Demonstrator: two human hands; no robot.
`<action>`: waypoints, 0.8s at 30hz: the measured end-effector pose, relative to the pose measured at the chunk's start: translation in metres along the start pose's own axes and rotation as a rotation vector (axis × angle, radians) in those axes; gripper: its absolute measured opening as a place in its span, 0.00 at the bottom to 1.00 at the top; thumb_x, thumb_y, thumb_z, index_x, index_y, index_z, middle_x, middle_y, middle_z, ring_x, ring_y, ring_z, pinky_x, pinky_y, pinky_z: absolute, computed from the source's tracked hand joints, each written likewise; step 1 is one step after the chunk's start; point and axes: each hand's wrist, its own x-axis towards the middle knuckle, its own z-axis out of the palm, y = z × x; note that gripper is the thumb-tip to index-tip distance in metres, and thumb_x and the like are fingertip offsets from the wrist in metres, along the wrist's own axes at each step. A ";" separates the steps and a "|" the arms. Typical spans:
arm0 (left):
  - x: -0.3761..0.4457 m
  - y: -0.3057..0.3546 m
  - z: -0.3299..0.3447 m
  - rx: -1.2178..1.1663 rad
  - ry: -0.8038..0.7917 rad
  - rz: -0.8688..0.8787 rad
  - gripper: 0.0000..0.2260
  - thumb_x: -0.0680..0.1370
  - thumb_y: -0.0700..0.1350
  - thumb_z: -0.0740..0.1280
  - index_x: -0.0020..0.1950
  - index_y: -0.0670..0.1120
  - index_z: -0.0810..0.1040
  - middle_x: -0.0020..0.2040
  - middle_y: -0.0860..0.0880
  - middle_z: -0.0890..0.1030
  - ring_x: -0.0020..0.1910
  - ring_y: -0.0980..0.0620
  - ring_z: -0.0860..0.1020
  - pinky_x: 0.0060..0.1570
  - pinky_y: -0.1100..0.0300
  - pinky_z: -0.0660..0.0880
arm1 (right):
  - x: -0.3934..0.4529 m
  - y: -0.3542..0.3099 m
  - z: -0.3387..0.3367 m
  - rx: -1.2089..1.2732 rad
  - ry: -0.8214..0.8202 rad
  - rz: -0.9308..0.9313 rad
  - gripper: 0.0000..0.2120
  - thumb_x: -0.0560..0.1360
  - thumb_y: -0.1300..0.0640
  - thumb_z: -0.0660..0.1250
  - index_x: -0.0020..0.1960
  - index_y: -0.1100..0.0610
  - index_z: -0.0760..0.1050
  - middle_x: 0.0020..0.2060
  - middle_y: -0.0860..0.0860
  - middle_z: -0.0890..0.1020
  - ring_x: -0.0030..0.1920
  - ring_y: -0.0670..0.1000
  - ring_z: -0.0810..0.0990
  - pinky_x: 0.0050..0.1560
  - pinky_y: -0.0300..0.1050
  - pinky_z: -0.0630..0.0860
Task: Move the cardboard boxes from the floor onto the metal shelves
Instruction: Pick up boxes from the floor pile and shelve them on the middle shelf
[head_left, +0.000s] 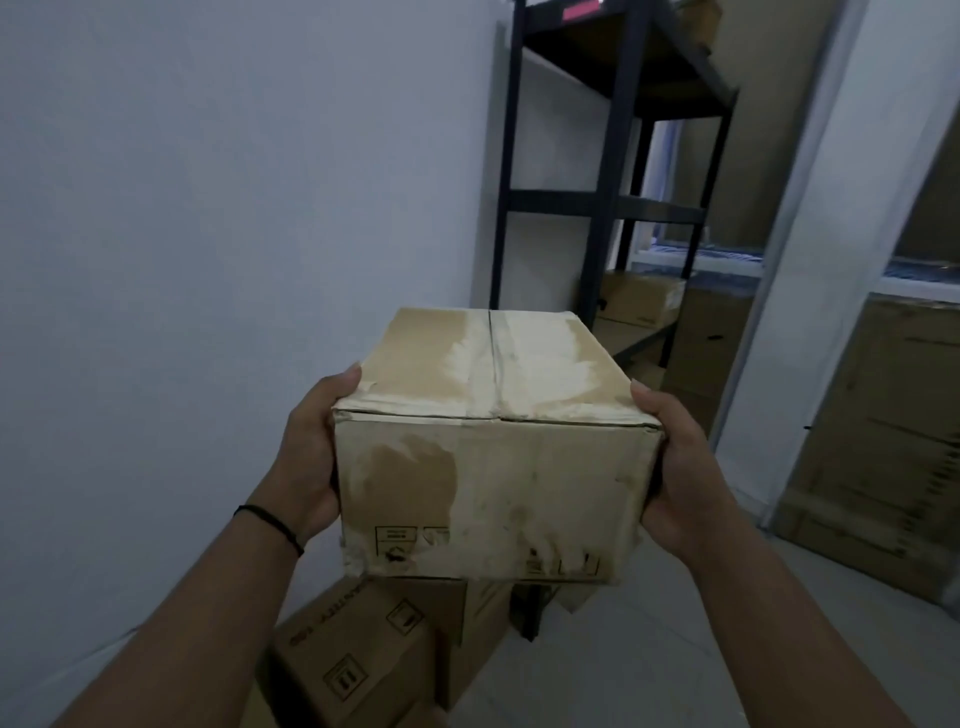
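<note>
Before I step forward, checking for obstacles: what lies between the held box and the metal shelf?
Nothing in the head view: held box, metal shelf, only bare wall behind.

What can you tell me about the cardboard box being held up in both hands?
The held box is a brown, rectangular cardboard carton, closed, with a taped seam along its top. Pale, worn patches cover its top and near face, and small printed handling symbols run along the bottom edge. It is held level in the air, above other boxes on the floor. The left hand and right hand grip its opposite sides.
</note>
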 end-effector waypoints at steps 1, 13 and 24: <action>0.002 0.000 0.007 -0.011 -0.026 -0.004 0.22 0.74 0.56 0.60 0.59 0.42 0.79 0.52 0.39 0.83 0.45 0.42 0.83 0.40 0.53 0.81 | -0.004 -0.005 -0.004 0.001 0.013 -0.020 0.15 0.80 0.49 0.56 0.50 0.51 0.80 0.41 0.52 0.86 0.36 0.50 0.85 0.32 0.41 0.78; 0.026 -0.033 0.115 -0.035 -0.274 -0.084 0.20 0.76 0.54 0.59 0.57 0.42 0.79 0.48 0.41 0.84 0.41 0.45 0.83 0.35 0.56 0.80 | -0.056 -0.061 -0.077 -0.013 0.214 -0.171 0.24 0.70 0.44 0.61 0.60 0.56 0.78 0.51 0.56 0.85 0.46 0.55 0.85 0.45 0.48 0.77; 0.040 -0.109 0.255 -0.090 -0.380 -0.173 0.22 0.75 0.55 0.61 0.63 0.43 0.77 0.50 0.41 0.84 0.43 0.44 0.84 0.38 0.53 0.82 | -0.094 -0.118 -0.202 0.054 0.363 -0.229 0.18 0.78 0.48 0.57 0.58 0.56 0.79 0.50 0.57 0.85 0.44 0.55 0.85 0.41 0.47 0.79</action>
